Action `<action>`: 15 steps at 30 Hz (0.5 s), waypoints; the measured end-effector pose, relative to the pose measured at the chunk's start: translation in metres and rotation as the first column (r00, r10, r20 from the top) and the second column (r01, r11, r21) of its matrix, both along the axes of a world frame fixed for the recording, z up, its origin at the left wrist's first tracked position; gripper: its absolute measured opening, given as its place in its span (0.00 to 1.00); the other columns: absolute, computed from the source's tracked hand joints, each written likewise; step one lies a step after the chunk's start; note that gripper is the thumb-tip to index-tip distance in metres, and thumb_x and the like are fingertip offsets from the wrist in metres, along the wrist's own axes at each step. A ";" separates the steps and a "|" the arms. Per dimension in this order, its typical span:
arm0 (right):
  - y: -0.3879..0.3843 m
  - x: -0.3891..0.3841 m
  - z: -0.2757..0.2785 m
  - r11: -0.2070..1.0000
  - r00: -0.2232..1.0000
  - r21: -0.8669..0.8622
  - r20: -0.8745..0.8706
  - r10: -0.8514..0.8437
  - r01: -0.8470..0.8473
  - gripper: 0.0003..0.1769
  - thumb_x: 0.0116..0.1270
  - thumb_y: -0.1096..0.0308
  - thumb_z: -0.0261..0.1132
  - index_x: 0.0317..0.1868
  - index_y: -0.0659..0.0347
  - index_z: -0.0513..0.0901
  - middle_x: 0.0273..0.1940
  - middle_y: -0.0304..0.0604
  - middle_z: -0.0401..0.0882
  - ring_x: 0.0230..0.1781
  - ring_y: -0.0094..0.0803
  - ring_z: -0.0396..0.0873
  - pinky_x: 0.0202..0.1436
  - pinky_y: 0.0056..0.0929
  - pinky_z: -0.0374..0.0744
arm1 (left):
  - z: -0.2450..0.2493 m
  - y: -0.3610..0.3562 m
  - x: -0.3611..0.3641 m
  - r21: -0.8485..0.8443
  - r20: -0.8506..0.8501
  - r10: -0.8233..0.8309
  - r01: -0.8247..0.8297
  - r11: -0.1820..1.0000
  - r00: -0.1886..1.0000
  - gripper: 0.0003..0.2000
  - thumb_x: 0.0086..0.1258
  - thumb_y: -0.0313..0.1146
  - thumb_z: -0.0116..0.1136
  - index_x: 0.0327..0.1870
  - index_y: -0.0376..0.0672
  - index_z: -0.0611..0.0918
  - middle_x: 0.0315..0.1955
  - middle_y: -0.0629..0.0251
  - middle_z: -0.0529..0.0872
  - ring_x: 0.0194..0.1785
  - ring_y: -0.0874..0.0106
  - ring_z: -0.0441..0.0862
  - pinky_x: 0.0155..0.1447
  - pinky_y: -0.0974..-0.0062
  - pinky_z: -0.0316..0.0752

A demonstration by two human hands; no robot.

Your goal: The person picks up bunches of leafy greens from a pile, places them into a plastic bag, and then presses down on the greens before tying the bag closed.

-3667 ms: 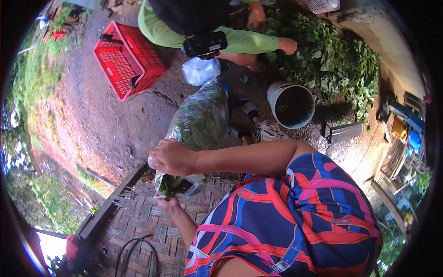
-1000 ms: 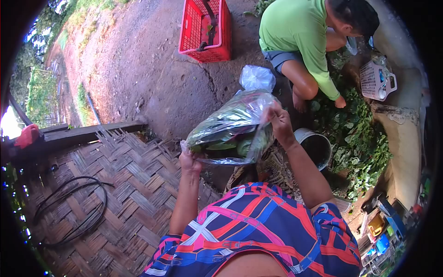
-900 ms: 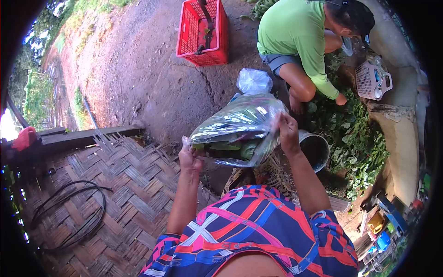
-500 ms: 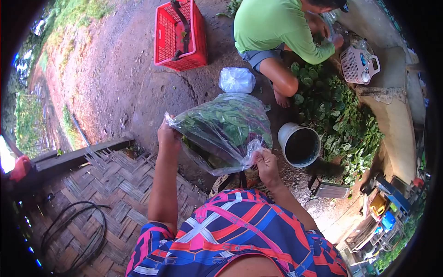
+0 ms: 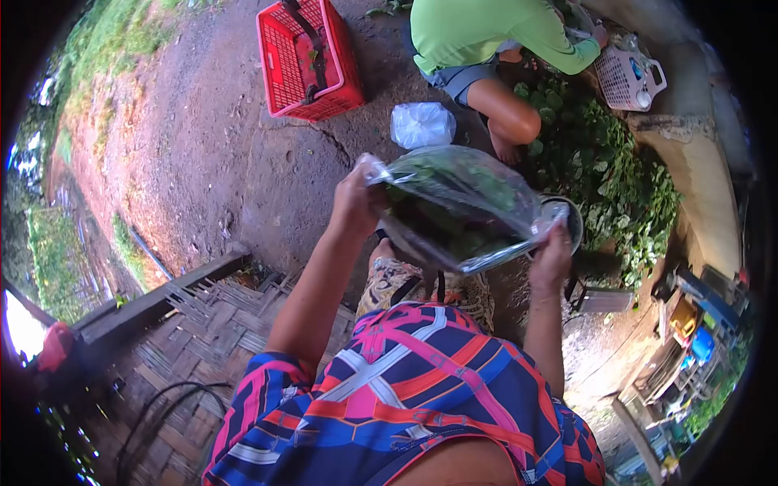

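So the clear plastic bag (image 5: 458,206) is stuffed with dark green leaves (image 5: 486,188) and sits on its side, up in the air in front of me. My left hand (image 5: 356,198) pinches one bunched end and my right hand (image 5: 553,255) grips the other. It's stretched between them, sloping down to my right.

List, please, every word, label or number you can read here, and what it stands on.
No text can be read. The clear plastic bag held by the left hand and right hand, the red crate and the white basket show no lettering. The coloured containers at the lower right are too blurred.
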State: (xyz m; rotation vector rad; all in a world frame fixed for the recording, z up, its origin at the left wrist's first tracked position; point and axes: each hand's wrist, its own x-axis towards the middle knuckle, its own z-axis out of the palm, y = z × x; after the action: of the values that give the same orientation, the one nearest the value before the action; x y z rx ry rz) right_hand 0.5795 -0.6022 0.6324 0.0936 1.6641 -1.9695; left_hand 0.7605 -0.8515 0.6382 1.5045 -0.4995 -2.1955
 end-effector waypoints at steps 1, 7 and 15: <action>0.000 0.005 0.004 0.996 0.997 -0.036 0.006 -0.077 0.077 0.12 0.69 0.61 0.54 0.41 0.61 0.76 0.29 0.32 0.72 0.28 0.18 0.68 0.35 0.17 0.69 | 0.004 -0.008 0.004 0.031 -0.042 -0.057 0.058 0.998 0.998 0.11 0.71 0.41 0.44 0.35 0.45 0.74 0.21 0.70 0.72 0.19 0.77 0.68 0.21 0.80 0.61; -0.014 0.071 0.047 0.922 0.928 0.107 -0.037 -0.370 0.372 0.14 0.67 0.63 0.58 0.48 0.63 0.76 0.35 0.31 0.74 0.32 0.15 0.71 0.33 0.13 0.72 | 0.029 -0.048 0.025 0.009 -0.163 -0.251 0.256 0.967 0.954 0.11 0.71 0.42 0.44 0.31 0.46 0.73 0.16 0.75 0.63 0.17 0.80 0.56 0.22 0.80 0.51; -0.036 0.104 0.052 0.902 0.909 0.110 -0.027 -0.417 0.417 0.11 0.69 0.64 0.55 0.28 0.56 0.73 0.23 0.29 0.66 0.23 0.16 0.64 0.27 0.17 0.65 | 0.022 -0.062 0.028 -0.011 -0.118 -0.357 0.358 0.934 0.927 0.15 0.71 0.45 0.43 0.25 0.49 0.71 0.15 0.74 0.63 0.16 0.80 0.57 0.21 0.79 0.51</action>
State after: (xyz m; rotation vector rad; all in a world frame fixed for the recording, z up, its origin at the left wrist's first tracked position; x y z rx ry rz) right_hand 0.6832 -0.6385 0.6844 0.5325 1.8770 -2.1724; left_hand 0.7884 -0.9139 0.6599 1.3633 -0.7759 -2.5483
